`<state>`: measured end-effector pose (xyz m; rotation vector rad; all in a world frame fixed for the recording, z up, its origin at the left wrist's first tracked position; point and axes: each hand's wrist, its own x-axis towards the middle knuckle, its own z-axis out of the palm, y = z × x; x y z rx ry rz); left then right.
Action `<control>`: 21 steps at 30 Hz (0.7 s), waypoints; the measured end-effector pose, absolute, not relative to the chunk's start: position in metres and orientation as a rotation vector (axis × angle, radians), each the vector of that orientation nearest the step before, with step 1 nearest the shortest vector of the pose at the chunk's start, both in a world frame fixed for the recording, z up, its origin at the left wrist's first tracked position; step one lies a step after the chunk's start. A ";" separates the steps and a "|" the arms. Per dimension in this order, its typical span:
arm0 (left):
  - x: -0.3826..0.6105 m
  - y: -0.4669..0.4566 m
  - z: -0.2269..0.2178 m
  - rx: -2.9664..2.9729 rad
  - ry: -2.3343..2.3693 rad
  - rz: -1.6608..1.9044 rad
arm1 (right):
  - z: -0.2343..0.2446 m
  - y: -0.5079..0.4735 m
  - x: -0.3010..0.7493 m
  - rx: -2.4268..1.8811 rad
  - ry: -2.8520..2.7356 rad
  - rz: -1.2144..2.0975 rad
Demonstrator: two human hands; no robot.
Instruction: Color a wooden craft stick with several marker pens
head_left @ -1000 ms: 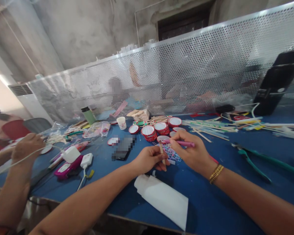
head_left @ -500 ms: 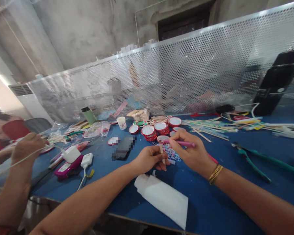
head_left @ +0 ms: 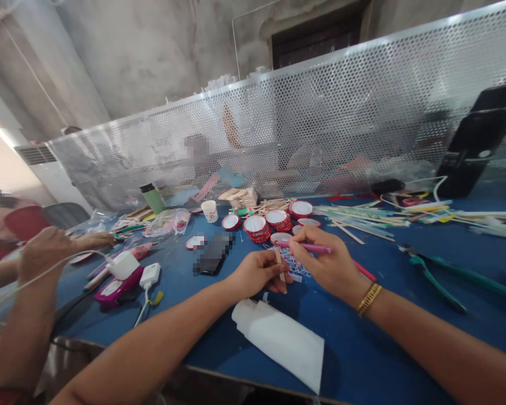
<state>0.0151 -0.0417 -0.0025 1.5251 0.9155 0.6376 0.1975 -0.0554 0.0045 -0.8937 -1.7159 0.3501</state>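
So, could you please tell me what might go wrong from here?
The wooden stick is pinched only at the fingertips of the left hand, so it may twist or slip if the pink pen in the right hand presses it. The white paper roll lies at the edge of the table by the left forearm; a nudge could knock it off.

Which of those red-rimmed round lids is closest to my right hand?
The lone flat lid just in front of your right hand, under the tip of the pink pen it holds. The other lids sit farther back, some stacked.
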 end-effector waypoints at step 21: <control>0.014 -0.041 -0.005 1.526 0.905 0.652 | 0.005 -0.055 0.198 -0.909 -1.687 0.358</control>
